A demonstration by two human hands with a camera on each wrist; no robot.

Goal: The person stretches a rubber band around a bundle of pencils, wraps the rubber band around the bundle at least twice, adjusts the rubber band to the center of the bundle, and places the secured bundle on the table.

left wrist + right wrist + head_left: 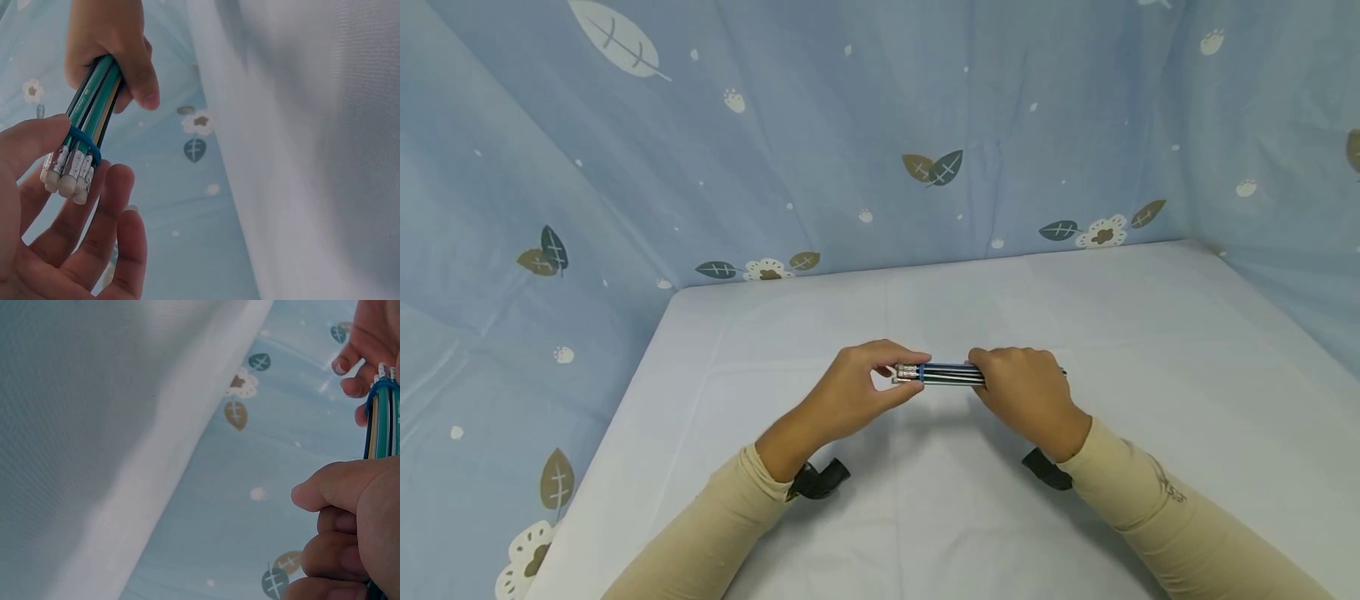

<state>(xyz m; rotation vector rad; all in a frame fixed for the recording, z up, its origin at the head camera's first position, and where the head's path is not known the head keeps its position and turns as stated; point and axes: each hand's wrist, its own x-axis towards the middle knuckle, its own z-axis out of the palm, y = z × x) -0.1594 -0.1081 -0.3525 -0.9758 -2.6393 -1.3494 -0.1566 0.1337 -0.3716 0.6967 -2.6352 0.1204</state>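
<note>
A bundle of several striped pencils (952, 374) is held level above the white table, eraser ends toward the left. My right hand (1021, 392) grips the bundle around its middle and right part, hiding most of that end. Near the erasers a blue rubber band (85, 142) circles the pencils. My left hand (857, 387) pinches the bundle at this band between thumb and fingers; in the left wrist view its other fingers are loosely bent below the white erasers (67, 185). In the right wrist view the banded end of the pencils (383, 412) shows beyond the right thumb.
A white cloth covers the table (880, 517). Blue fabric (850, 125) printed with leaves and flowers hangs behind and at the sides. Black wrist straps or mounts (822, 479) stick out below both beige sleeves (700, 525).
</note>
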